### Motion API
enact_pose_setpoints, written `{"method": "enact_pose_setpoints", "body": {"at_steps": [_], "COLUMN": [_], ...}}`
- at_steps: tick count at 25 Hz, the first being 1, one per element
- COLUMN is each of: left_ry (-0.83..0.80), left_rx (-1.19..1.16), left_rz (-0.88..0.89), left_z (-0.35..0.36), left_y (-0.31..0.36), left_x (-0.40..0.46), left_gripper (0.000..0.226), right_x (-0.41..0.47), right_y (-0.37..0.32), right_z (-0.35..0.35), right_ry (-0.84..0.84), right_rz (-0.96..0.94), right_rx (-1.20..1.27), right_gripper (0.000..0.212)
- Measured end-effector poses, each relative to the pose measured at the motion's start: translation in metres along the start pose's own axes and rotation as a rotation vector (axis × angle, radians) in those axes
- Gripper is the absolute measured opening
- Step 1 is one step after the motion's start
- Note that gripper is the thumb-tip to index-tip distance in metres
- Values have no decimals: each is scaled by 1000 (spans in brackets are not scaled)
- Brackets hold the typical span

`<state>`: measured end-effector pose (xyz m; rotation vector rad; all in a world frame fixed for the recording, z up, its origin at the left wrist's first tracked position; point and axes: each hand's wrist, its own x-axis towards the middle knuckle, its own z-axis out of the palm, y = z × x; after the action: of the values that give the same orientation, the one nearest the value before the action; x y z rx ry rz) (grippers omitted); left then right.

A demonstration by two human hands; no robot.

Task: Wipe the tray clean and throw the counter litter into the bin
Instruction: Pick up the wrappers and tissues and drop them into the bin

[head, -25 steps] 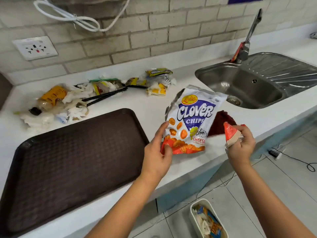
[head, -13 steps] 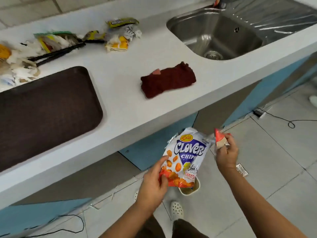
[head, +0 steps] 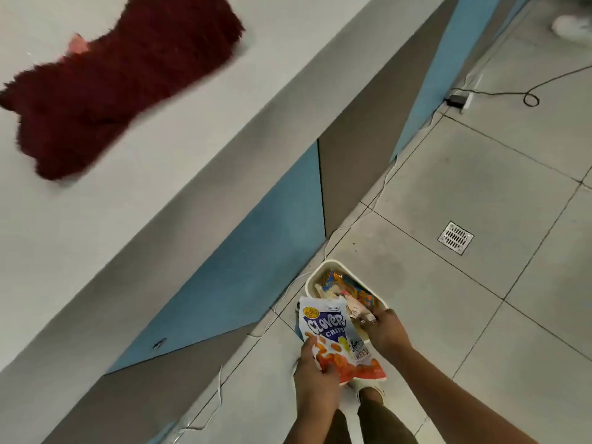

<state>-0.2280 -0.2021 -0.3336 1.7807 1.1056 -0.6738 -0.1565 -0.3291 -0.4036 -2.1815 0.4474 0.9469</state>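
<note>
- Two pieces of litter are now down at the bin (head: 311,277), a small white tub on the tiled floor beside the blue cabinet front. A second ago both were held up at counter height.
- The left hand (head: 315,381) pinches the lower left corner of the chip bag (head: 336,334), thumb on the printed front and fingers curled behind. The bag's open top leans over the near rim of the bin but has not gone in.
- The right hand (head: 386,331) has reached the bin's near edge, fingers curled round a small scrap (head: 360,312). A second ago this hand held a small red-and-tan piece up in the air. The picture is too blurred to say whether the fingers have started to loosen.
- The bin already holds coloured wrappers and pale paper bits, so it is partly full.
- The view has swung down from the counter to the floor. Only the dark red cloth (head: 128,81) shows on the white counter (head: 96,235), lying flat and untouched.
- The tray is out of view now. A second ago it sat on the counter to the left of the cloth, with more litter piled behind it.
- My reading: this pair is about to be dropped. The rest of the litter must follow. I cannot tell whether the tray has been wiped.
</note>
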Motion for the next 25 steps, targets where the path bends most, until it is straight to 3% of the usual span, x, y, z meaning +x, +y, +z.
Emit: {"method": "enact_pose_setpoints", "body": {"at_steps": [6,10,14,19,21,25], "left_ry": [-3,-24,-72,-312,-349,-261], "left_rx": [90,178,223,227,344,464], "left_rz": [51,153,102,24,86,256], "left_z": [44,66,89,123,132,135], "left_y": [-10,-11,-22,-44,-50,-61], "left_x": [100,142,192,242,260,279], "left_gripper": [52,53,47,37,37,33], "right_x": [80,126,168,213,229,249], "right_y": [47,64,73,82,87,105], "right_z": [53,68,78,98,108,129], "right_ry": [-31,33,-9,-98,-86,-72], "right_rz": [106,45,-50,-226,-249,-197], "right_rx": [-6,-27,-159,-252,-313,-519], "right_gripper": [45,52,55,48,49,54]}}
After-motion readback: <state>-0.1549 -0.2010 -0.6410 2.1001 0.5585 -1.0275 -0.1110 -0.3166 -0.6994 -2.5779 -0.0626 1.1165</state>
